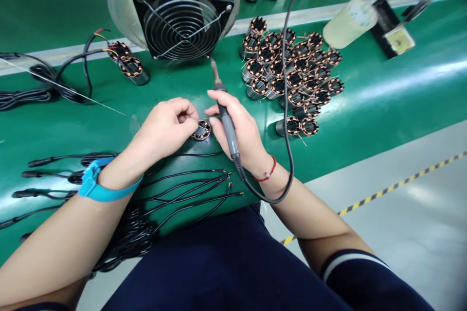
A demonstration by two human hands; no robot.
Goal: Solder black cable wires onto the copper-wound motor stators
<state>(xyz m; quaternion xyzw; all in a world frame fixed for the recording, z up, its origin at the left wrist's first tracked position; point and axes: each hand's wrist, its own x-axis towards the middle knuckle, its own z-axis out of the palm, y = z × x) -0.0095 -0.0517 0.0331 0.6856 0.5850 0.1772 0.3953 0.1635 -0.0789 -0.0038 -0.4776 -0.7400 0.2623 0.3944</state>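
My right hand (241, 129) holds a soldering iron (228, 129) like a pen, its tip pointing up and away toward the fan. Its fingertips are close to a copper-wound motor stator (202, 130) on the green mat. My left hand (173, 124), with a blue strap at the wrist, has thumb and forefinger pinched together at the stator's left edge. A fine wire seems to be at those fingertips, but what they grip is too small to make out. The stator's left side is partly hidden by the left fingers.
A fan with a wire guard (185, 29) stands ahead. Many stators (277, 68) are grouped to the right, near a roll of tape (350, 23) and a soldering stand (392, 29). Two stators with cables (134, 70) sit left. Black cables (182, 189) lie in front of me.
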